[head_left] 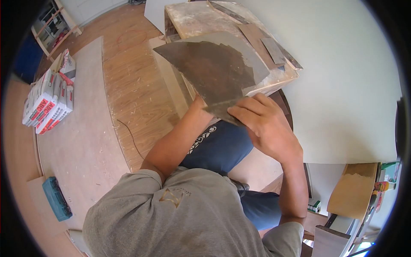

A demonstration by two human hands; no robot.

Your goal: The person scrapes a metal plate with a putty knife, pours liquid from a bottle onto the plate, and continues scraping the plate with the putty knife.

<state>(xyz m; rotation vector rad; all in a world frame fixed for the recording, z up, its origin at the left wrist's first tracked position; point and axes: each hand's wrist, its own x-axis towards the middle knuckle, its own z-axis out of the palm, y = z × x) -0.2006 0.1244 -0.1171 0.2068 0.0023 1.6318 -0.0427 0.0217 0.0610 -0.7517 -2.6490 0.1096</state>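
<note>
Pinching a thin, flat scraper (223,112) between thumb and fingers, the right hand (269,122) bends at the wrist over the near corner of a grey sheet (218,64) smeared rough and dark. The left hand (203,106) reaches beneath the sheet, its grip hidden, state untellable. Beyond stands a stained bench (199,21).

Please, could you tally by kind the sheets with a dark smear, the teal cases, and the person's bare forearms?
Sheet with dark smear: 1
Teal case: 1
Bare forearms: 2 (left forearm, right forearm)
Total: 4
</note>
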